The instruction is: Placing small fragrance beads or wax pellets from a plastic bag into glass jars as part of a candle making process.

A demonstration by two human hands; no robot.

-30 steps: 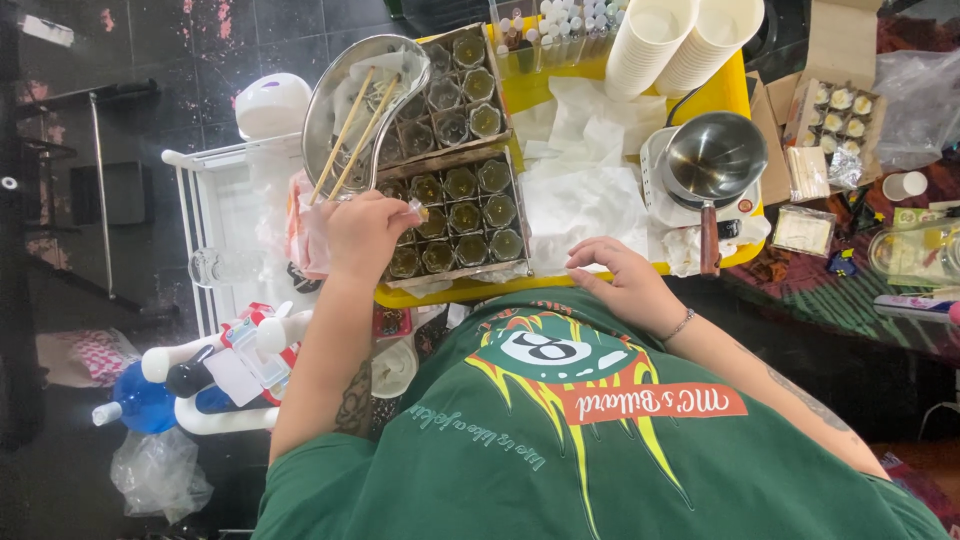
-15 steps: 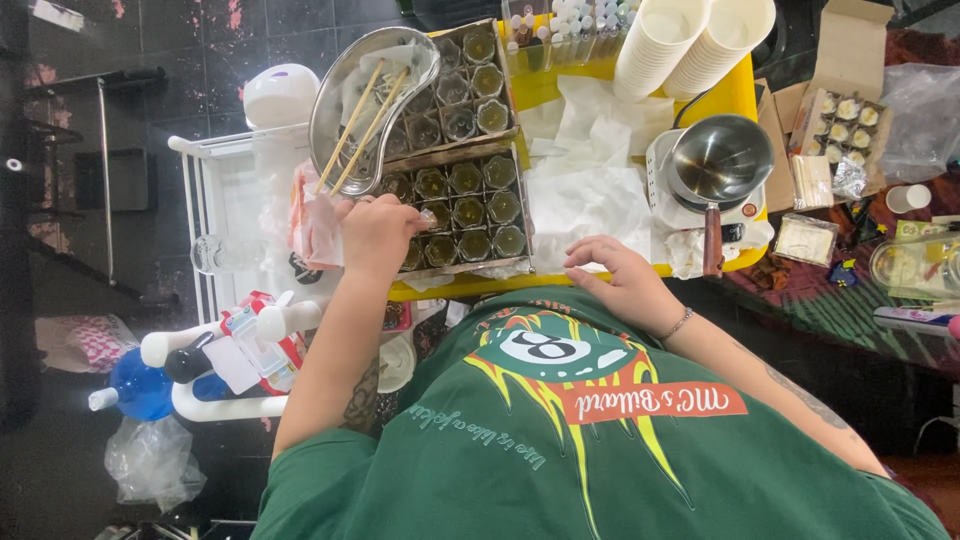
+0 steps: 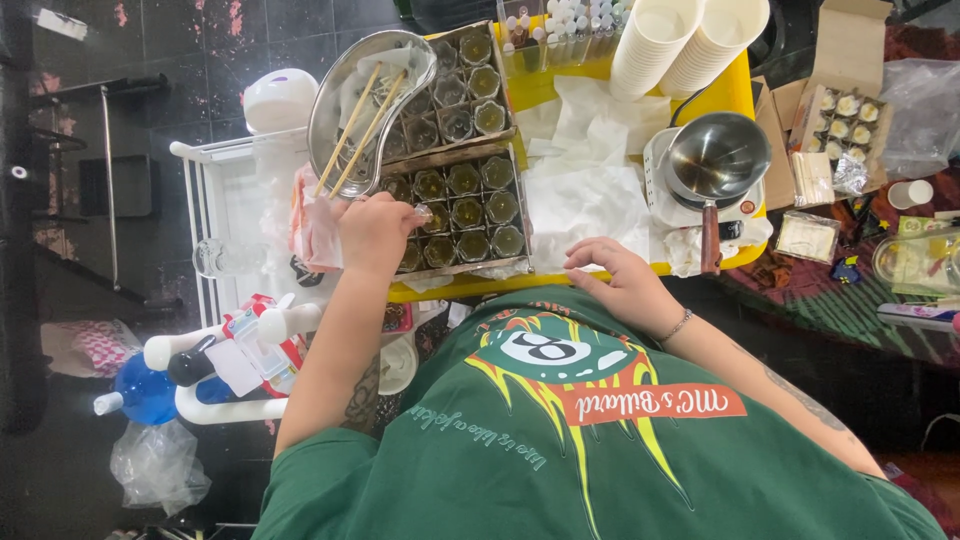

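My left hand (image 3: pixel 375 235) is over the near cardboard tray of small glass jars (image 3: pixel 465 212). Its fingers are pinched on a small pale piece (image 3: pixel 425 212) right at a jar in the tray's left column. My right hand (image 3: pixel 622 282) lies flat and empty on the front edge of the yellow table (image 3: pixel 735 95), its fingers spread over white paper (image 3: pixel 585 200). A second tray of jars (image 3: pixel 455 85) stands behind the first. On the far tray's left side rests an oval metal dish (image 3: pixel 370 100) holding two wooden chopsticks (image 3: pixel 350 130).
A small steel saucepan (image 3: pixel 715 160) sits on a white scale at the right, with stacked paper cups (image 3: pixel 690 40) behind it. An open box of small pale items (image 3: pixel 845 115) lies far right. A white wire rack (image 3: pixel 235 220) and bottles (image 3: pixel 150 385) stand left of the table.
My left hand has stayed over the near tray, shifting only slightly. My right hand has not moved. The view has drifted a little.
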